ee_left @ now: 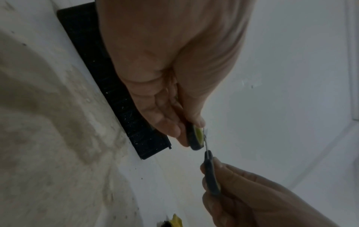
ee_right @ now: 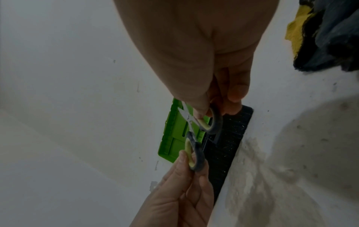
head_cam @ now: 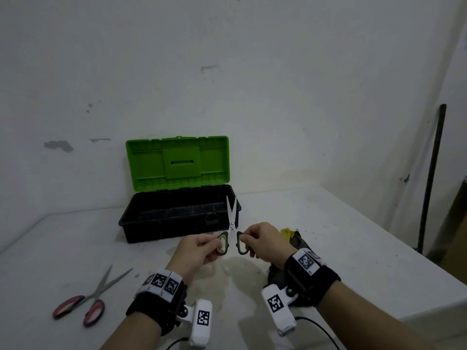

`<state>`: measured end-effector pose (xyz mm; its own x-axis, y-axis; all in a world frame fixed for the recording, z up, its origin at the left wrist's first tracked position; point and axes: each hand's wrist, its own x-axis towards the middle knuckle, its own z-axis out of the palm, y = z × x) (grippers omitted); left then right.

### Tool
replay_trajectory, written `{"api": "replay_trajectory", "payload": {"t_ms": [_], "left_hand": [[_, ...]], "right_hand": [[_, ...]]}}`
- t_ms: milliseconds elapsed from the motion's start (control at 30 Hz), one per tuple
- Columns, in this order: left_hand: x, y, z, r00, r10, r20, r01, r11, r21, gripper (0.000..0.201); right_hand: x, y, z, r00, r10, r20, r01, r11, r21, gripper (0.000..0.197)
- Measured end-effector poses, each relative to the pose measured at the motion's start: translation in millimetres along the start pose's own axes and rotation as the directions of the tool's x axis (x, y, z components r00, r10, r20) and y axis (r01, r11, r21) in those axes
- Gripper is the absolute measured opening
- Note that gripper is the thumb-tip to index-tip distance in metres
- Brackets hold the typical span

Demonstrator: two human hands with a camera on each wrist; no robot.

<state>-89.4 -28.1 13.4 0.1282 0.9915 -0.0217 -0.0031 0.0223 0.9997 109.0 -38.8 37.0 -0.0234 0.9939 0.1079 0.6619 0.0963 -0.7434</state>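
Head view, centre of the frame: a small pair of scissors [head_cam: 232,223] with grey, green-lined handle loops is held in the air, just in front of the right end of an open toolbox [head_cam: 171,231]; the blades point towards the top of the frame and stand slightly parted. The left hand [head_cam: 195,248] pinches the left loop between thumb and fingertips; the right hand [head_cam: 267,242] pinches the right loop likewise; neither hand has a finger through a loop. The green lid [head_cam: 178,161] is swung back against the wall; a red-handled pair of scissors [head_cam: 86,299] lies open at the lower left of the worktop [head_cam: 328,236]; a dark and yellow cloth [head_cam: 288,233] lies just behind the right hand.

Handling, as judged: the scissors are probably light and stiff; the steel blades are smooth, with sharp edges and tips, and the pivot turns freely, so each half can swing on its own. The lined loops offer the surest hold; the blades are better brought together before the scissors are set down.
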Motion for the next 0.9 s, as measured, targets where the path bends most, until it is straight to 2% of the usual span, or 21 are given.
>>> {"api": "replay_trajectory", "payload": {"t_ms": [233, 367, 500, 633, 767, 833, 900], "left_hand": [[1, -9, -6, 1.0, -0.017, -0.025, 0.016, 0.998, -0.06, 0.012], [0, -4, -9, 0.998, -0.034, -0.053, 0.027, 0.991, -0.131, 0.011], [8, 11, -12, 0.995, -0.023, -0.096, 0.003, 0.98, -0.197, 0.012], [21, 29, -24, 0.99, 0.011, -0.138, -0.04, 0.977, -0.209, 0.009], [37, 45, -40, 0.993, 0.039, -0.109, -0.053, 0.99, -0.128, 0.008], [49, 55, -55, 0.997, 0.05, -0.066, -0.053, 0.998, -0.043, 0.011], [66, 65, -77, 0.994, 0.071, -0.085, -0.069, 0.997, 0.03, 0.013]], "right_hand": [[-1, -9, 25, 0.997, 0.064, -0.043, -0.057, 0.987, 0.153, 0.025], [2, -17, 30, 0.99, 0.031, -0.139, -0.002, 0.979, 0.202, 0.017], [11, -40, 35, 0.964, -0.093, -0.251, 0.106, 0.994, 0.038, 0.035], [26, -65, 32, 0.963, -0.167, -0.212, 0.144, 0.982, -0.118, 0.041], [52, -84, 31, 0.974, -0.155, -0.165, 0.128, 0.979, -0.161, 0.047], [72, -91, 30, 0.975, -0.128, -0.182, 0.103, 0.984, -0.144, 0.05], [98, -96, 29, 0.976, -0.091, -0.196, 0.062, 0.987, -0.148, 0.048]]}}
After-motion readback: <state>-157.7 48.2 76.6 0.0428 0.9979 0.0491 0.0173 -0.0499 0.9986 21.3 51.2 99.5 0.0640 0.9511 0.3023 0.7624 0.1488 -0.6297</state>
